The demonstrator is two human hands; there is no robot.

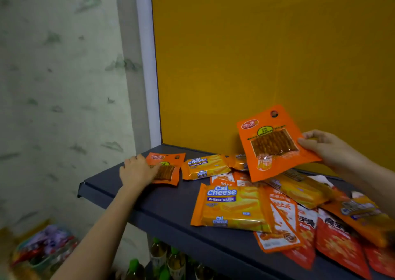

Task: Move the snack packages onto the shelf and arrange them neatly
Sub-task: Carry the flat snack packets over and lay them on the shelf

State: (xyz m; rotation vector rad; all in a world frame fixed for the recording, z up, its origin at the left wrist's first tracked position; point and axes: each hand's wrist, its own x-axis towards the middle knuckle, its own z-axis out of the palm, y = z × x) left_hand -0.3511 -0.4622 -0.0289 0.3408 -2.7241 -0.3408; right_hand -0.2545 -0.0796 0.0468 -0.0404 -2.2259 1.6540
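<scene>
A dark grey shelf [166, 213] holds a scatter of snack packages. My left hand [136, 171] lies flat on a small orange spicy-strip pouch [171, 164] at the shelf's back left corner. My right hand [327, 146] pinches the right edge of a larger orange spicy-strip pouch [273, 142], held tilted above the pile. A Cal Cheese wafer pack [205, 167] lies beside the small pouch, and another Cal Cheese pack [230, 208] lies nearer the front. Red and white pouches [284, 226] overlap at the right.
A yellow back panel [267, 55] closes the shelf behind; a white upright [149, 76] bounds it at left. Green-capped bottles [171, 260] stand on the level below. A basket of packages [42, 245] sits low left, next to a patterned wall.
</scene>
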